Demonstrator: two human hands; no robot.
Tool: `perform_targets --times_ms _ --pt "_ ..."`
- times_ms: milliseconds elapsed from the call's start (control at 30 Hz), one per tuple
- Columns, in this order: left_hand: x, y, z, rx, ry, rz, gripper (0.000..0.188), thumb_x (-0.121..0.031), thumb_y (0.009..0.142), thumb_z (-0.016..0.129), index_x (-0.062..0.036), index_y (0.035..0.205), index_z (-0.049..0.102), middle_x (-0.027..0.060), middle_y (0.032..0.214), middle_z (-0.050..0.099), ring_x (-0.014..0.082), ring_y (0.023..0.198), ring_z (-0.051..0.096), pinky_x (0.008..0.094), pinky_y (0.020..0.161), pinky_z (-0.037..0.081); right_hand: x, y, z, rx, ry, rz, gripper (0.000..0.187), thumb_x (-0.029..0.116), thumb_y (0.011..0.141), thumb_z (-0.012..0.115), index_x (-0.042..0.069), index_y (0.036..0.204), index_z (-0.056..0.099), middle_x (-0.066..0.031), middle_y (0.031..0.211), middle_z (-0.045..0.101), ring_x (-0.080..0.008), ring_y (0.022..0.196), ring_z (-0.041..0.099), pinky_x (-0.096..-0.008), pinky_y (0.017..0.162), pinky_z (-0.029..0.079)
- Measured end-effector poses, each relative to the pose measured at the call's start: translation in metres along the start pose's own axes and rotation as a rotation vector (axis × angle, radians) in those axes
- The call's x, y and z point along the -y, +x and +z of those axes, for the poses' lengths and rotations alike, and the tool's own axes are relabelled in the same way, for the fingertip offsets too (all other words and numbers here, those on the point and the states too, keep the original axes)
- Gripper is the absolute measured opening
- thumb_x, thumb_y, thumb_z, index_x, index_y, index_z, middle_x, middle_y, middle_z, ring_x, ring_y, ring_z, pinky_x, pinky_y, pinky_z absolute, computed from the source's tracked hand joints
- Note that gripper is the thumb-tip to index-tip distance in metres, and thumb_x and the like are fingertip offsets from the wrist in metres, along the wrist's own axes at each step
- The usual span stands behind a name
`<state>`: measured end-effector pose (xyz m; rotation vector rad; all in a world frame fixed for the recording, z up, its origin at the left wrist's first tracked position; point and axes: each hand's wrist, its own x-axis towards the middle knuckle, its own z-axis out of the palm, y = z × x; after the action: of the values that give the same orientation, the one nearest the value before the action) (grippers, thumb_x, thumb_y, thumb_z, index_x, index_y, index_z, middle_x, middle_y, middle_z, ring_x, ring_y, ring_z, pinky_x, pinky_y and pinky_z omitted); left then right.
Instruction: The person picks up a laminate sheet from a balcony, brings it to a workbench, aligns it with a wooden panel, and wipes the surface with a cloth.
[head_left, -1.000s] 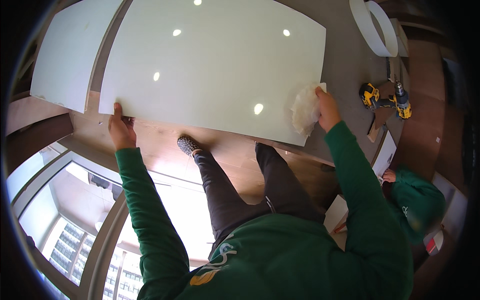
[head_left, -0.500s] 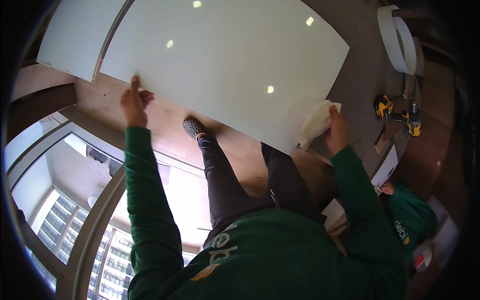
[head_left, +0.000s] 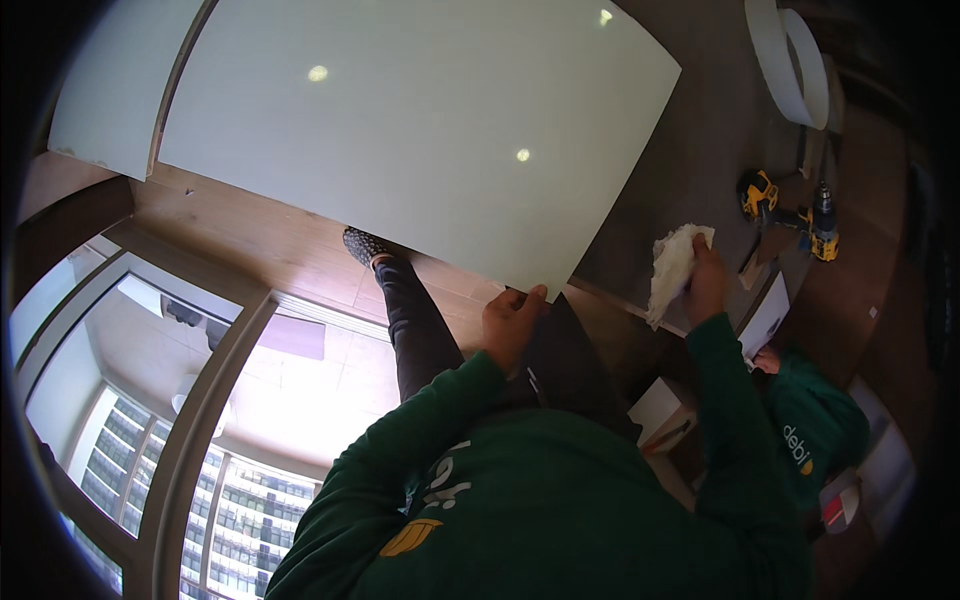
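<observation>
A large, glossy white panel (head_left: 400,130) lies in front of me, with ceiling lights mirrored in its surface. My left hand (head_left: 510,330) is at its near right corner, thumb on top and fingers curled at the edge, closed on it. To the right, clear of the panel, my right hand (head_left: 708,285) pinches a crumpled whitish cloth (head_left: 675,268). The cloth hangs in the air over the brown surface (head_left: 640,215) beside the panel.
Another white panel (head_left: 115,90) lies at the far left. Two yellow-black power tools (head_left: 823,225), one a drill, stand at the right near a curved white strip (head_left: 785,60). A co-worker in a green sleeve (head_left: 810,410) holds a white piece at lower right. Large windows (head_left: 120,440) fill the lower left.
My left hand moved right along the panel's near edge to its corner and closed on it. My right hand lifted the cloth off the panel and moved slightly right.
</observation>
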<state>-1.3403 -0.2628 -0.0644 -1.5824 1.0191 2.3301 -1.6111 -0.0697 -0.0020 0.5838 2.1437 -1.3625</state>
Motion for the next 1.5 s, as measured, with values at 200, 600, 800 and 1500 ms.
perform_targets --times_ms 200,600,800,1500 --pt "0.002 0.006 0.010 0.055 0.127 0.033 0.041 -0.034 0.097 0.074 0.0070 0.097 0.072 0.0127 0.088 0.076 0.0166 0.085 0.073 0.0291 0.081 0.057 -0.018 -0.009 0.019 0.027 -0.029 0.032 0.036 0.034 0.106 0.056 0.001 0.120 0.063 -0.0088 0.108 0.068 -0.0208 0.096 0.066 -0.0363 0.088 0.051" --pt "-0.068 -0.019 -0.106 -0.113 0.753 0.553 0.028 -0.021 0.089 0.080 -0.0022 0.075 0.064 0.0104 0.071 0.064 0.0235 0.066 0.063 0.0405 0.063 0.048 0.006 -0.050 0.156 0.152 -0.721 -1.127 0.037 0.026 0.097 0.069 0.004 0.124 0.055 -0.0235 0.138 0.049 -0.0433 0.127 0.049 -0.0508 0.109 0.041" --pt "-0.253 0.037 -0.132 -0.297 1.139 1.326 0.033 -0.017 0.092 0.073 -0.0034 0.121 0.066 0.0183 0.125 0.065 0.0377 0.121 0.057 0.0490 0.103 0.046 -0.033 -0.058 0.209 0.130 -0.903 -1.157 0.049 0.028 0.094 0.071 0.009 0.137 0.054 -0.0250 0.161 0.035 -0.0453 0.151 0.030 -0.0646 0.121 0.021" --pt "-0.254 0.120 -0.073 -0.363 1.842 1.124 0.079 -0.058 0.102 0.043 -0.0146 0.166 0.025 0.0133 0.173 0.016 0.0332 0.161 0.009 0.0561 0.128 0.002 -0.079 -0.167 0.289 -0.142 -0.798 -0.643 0.064 0.033 0.105 0.052 0.012 0.162 0.032 -0.0132 0.172 0.021 -0.0441 0.156 0.018 -0.0637 0.123 0.015"
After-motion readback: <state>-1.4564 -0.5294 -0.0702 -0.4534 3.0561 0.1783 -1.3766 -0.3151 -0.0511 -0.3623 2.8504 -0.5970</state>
